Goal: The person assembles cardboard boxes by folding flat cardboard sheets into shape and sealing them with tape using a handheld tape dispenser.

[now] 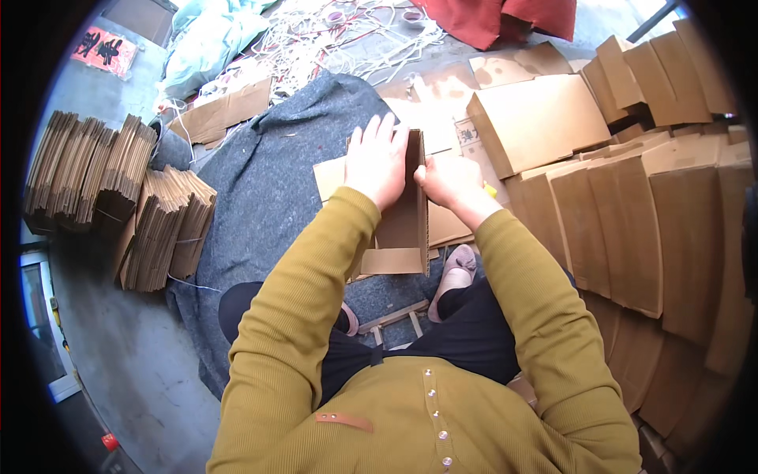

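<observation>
A brown cardboard box [392, 260] stands in front of me with its top open, above the floor between my feet. My left hand [380, 160] lies over the far left part of the box, its fingers stretched out and pointing away from me. At the box's right wall, my right hand [453, 184] is closed, with the thumb side against the wall's upper edge. A bit of something yellow [490, 191] shows beside the heel of that hand; most of it is hidden, so its kind is unclear. Flat cardboard lies partly under and beside the box.
Bundled flat cardboard [167, 225] stands on the left. Rows of made-up boxes [624, 229] crowd the right, with one pale-topped box [541, 118] nearer my right hand. A grey blanket [253, 205] covers the floor. White straps [339, 39] lie tangled beyond, beside a red cloth [505, 20].
</observation>
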Available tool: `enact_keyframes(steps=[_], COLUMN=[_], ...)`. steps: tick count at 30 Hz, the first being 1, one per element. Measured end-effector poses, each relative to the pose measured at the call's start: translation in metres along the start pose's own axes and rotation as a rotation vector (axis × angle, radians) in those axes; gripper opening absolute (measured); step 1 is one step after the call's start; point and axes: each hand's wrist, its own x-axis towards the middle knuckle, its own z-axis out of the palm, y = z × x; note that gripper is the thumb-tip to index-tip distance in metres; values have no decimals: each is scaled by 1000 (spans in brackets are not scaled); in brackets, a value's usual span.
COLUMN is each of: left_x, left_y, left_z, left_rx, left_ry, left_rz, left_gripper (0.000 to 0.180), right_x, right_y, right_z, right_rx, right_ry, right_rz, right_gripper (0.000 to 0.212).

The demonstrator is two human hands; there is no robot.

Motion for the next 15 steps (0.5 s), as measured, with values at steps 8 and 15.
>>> enact_keyframes(steps=[8,15], left_x=[-59,-32], left_y=[-10,-7], left_z=[102,2], left_rx=[47,-99], left_ry=[-162,-71], left_rz=[-72,-107], left_gripper=[61,49], right_x=[6,-3], right_y=[-7,7], right_z=[-2,15], right_rx=[-13,-98], right_ry=[53,226], right_rz=[-9,-6], right_gripper=[39,37])
